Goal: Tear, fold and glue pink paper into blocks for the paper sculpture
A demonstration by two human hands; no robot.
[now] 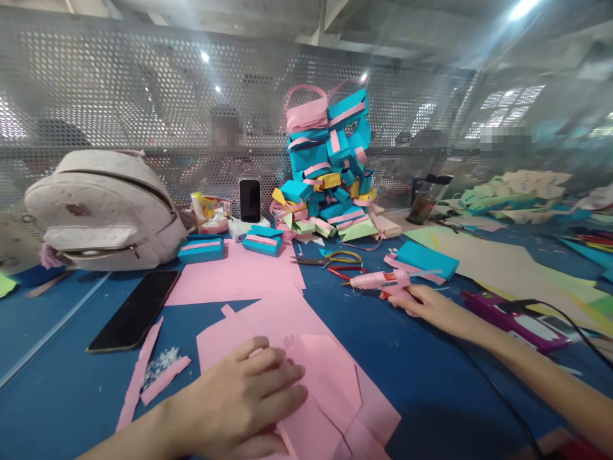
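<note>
My left hand (244, 399) rests over folded pink paper (330, 370) at the bottom centre, its fingers bent and pressed onto it; the thumb is partly hidden. More pink sheets lie under this piece. On the right, my right hand (426, 306) is wrapped around the handle of a pink glue gun (378, 280), its nozzle pointing left and a clear glue stick out of its back. Just past the nozzle lie scissors (335, 258) with yellow handles and a red-handled tool (342, 273). A blue folded paper piece (426, 257) with a pink strip lies behind the glue gun.
A pile of blue and pink paper bags (330, 160) stands against the mesh partition. Small blue boxes (201, 249), a white backpack (105, 211) and a dark phone (136, 313) are on the left. A purple power strip (517, 319) with black cable lies right. People sit behind the mesh.
</note>
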